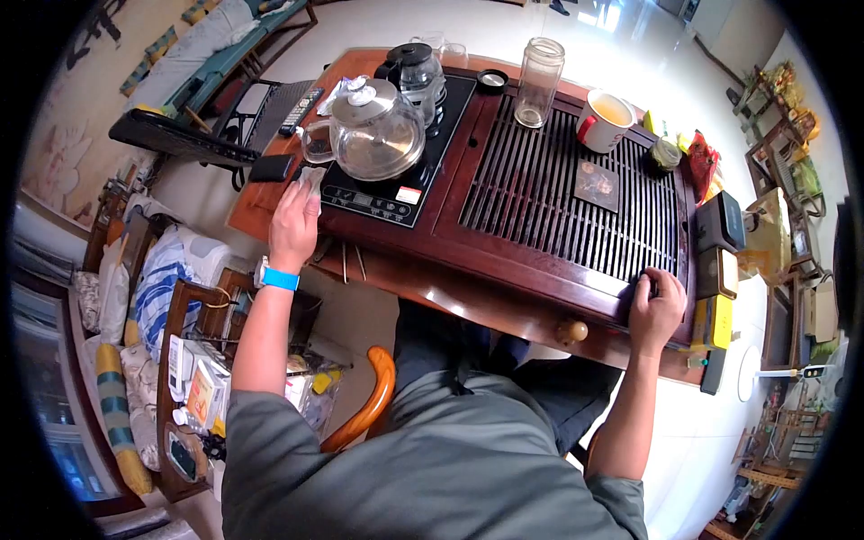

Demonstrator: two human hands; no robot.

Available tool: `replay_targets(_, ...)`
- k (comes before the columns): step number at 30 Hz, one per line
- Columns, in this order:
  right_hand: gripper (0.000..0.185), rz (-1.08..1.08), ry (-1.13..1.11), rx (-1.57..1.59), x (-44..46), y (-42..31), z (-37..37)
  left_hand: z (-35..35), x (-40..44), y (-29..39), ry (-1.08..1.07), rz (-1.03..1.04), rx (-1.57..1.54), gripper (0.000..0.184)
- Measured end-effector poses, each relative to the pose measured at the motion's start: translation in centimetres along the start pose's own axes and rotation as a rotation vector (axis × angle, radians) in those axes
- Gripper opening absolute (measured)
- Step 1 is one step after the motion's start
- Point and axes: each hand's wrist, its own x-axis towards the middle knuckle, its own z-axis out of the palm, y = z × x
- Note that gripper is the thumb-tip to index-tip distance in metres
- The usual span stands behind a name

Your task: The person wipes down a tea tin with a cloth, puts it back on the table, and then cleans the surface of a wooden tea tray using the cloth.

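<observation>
My left hand (pixel 295 223), with a blue band at the wrist, is at the table's near left edge. Its fingers are closed on a crumpled white tissue (pixel 312 178), beside the black induction cooktop (pixel 378 203). On the cooktop stands a glass teapot (pixel 378 144) with a metal lid, its handle just beyond my left hand. A black-lidded glass pot (pixel 418 76) is behind it. My right hand (pixel 657 306) rests on the near right corner of the dark wooden tea tray (pixel 531 261), fingers curled in; no object shows in them.
The slatted tray holds a glass jar (pixel 539 85), a mug of yellowish liquid (pixel 606 121), a flat dark square (pixel 597 185) and a small green-filled jar (pixel 664 155). Boxes (pixel 717 270) line its right side. A remote (pixel 301 112) and black wallet-like item (pixel 272 168) lie left.
</observation>
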Motion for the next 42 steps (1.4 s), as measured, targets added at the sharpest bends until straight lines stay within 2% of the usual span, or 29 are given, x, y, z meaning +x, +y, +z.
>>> replay_targets(6,0.010,-0.011,0.023,0.003,0.0,0.1,0.2,-0.1,1.3,1.2,-0.038,-0.081,-0.124,0.048)
replay_targets(14,0.009,-0.008,0.046,-0.009,-0.1,0.0,0.2,-0.4,-3.2,4.0,0.030,0.040,-0.030,0.047)
replay_targets(21,0.010,0.007,-0.001,-0.009,0.0,-0.3,0.1,0.2,-6.3,13.4,-0.055,0.296,-0.185,0.057)
replay_targets(25,0.010,0.004,0.008,-0.009,0.0,-0.1,0.3,0.3,-5.1,17.4,-0.157,0.280,-0.131,0.063)
replay_targets(32,0.009,-0.009,0.025,-0.014,0.0,-0.5,0.1,1.6,-1.9,19.9,-0.270,0.444,-0.186,0.066)
replay_targets(42,0.009,0.010,0.024,0.020,0.2,-0.6,0.0,7.0,4.3,21.3,-0.365,0.388,-0.067,0.079)
